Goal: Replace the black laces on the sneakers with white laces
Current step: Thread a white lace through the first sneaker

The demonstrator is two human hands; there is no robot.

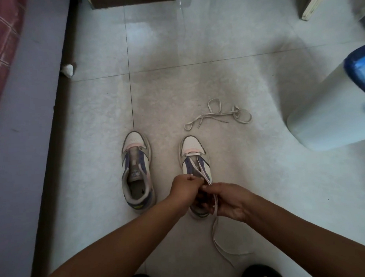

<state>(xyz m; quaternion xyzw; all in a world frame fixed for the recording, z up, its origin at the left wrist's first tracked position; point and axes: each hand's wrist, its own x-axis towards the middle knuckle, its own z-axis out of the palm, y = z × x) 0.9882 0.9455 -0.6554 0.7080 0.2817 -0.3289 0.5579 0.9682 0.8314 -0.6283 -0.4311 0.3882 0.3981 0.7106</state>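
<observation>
Both hands (pixel 208 196) pinch the white lace (pixel 215 226) over the right sneaker (pixel 193 154).

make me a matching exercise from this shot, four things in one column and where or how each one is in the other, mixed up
Things:
1. left sneaker
2. right sneaker
3. loose white lace
4. white bin

States:
A. lying tangled on the floor tiles beyond the shoes
B. standing at the right, with a blue rim
C. no lace in its eyelets, nobody touching it
D. white lace partly threaded, both ends held by the left hand and right hand

Pairs: 1-C, 2-D, 3-A, 4-B
</observation>
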